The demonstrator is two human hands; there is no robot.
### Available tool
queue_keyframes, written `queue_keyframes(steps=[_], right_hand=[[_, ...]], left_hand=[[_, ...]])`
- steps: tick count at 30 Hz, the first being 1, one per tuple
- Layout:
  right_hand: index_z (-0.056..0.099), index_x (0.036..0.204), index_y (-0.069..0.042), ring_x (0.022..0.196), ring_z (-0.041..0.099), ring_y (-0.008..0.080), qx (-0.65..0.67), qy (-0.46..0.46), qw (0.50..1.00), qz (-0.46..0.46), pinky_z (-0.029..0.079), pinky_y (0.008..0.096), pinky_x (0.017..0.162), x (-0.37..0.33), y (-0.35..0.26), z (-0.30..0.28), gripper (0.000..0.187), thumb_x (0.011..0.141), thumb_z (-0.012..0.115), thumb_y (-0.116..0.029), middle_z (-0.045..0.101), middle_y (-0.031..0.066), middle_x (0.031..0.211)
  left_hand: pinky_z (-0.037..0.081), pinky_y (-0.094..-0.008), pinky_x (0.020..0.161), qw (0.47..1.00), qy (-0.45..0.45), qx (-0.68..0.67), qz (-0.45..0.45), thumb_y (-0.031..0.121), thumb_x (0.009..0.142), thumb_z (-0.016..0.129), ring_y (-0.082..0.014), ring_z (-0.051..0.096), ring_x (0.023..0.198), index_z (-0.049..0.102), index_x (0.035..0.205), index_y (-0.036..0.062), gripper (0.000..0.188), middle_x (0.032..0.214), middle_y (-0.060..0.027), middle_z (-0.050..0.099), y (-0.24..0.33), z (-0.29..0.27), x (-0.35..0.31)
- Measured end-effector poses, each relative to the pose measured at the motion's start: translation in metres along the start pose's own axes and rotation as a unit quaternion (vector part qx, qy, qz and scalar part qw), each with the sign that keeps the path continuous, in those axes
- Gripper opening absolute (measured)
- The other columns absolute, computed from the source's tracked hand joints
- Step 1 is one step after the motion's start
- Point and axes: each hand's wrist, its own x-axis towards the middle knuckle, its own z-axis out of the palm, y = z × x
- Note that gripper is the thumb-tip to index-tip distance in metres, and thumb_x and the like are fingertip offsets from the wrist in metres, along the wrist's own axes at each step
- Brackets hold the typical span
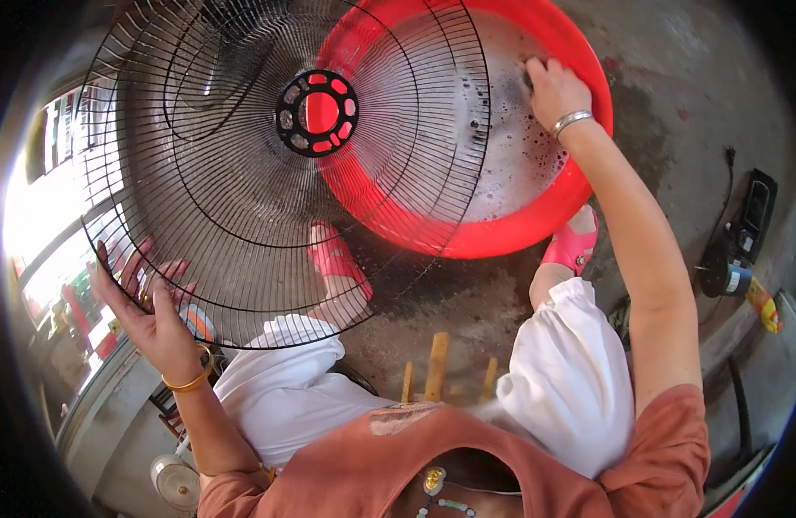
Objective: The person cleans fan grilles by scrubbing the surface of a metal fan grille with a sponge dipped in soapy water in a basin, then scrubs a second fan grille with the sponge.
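Rust-coloured shirt (329,466) nearest. Left hand (160,326): fingers spread, holding fan grille (298,113) by rim, partly over red basin (493,240). Right hand (560,95): fingers curled at suds (510,177), grip unclear. Advise steady rim support.

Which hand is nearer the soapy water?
Right. The right hand is at the soapy water in the red basin; the left hand is farther off, holding the lower-left edge of the black fan guard.
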Motion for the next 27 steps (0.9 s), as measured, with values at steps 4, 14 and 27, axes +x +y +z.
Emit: queue_keyframes(steps=[4, 14, 27], right_hand=[[0.062, 0.107, -0.011, 0.093, 0.065, 0.032, -0.063, -0.267, 0.957, -0.096, 0.053, 0.0426, 0.083, -0.015, -0.013, 0.003, 0.033, 0.075, 0.062, -0.014, 0.065, 0.0152, 0.102], [0.052, 0.102, -0.011, 0.088, 0.062, 0.0316, 0.251, -0.177, 0.891, -0.335, 0.053, 0.0438, 0.068, -0.101, -0.114, -0.005, 0.029, 0.077, 0.064, -0.019, 0.057, 0.0126, 0.097], [0.052, 0.108, -0.014, 0.087, 0.062, 0.0384, 0.181, 0.06, 0.976, -0.108, 0.053, 0.0463, 0.073, 0.015, -0.055, 0.023, 0.026, 0.083, 0.058, -0.017, 0.059, 0.0158, 0.1]], left_hand=[[0.053, -0.0236, 0.06, 1.0, -0.01, 0.01, -0.011, -0.005, 0.09, 0.043, -0.0185, 0.065, 0.089, 0.023, 0.149, 0.0121, 0.065, 0.124, -0.0196, 0.055, 0.001, 0.004, 0.001], [0.055, -0.0263, 0.063, 0.997, -0.054, 0.003, -0.061, -0.004, 0.091, 0.043, -0.0187, 0.065, 0.087, 0.017, 0.151, 0.0131, 0.068, 0.125, -0.0198, 0.053, 0.001, 0.0, 0.001], [0.055, -0.0268, 0.064, 0.998, -0.04, -0.011, -0.042, -0.003, 0.091, 0.046, -0.0214, 0.065, 0.088, 0.022, 0.15, 0.0131, 0.066, 0.127, -0.0208, 0.053, -0.001, 0.0, 0.002]])
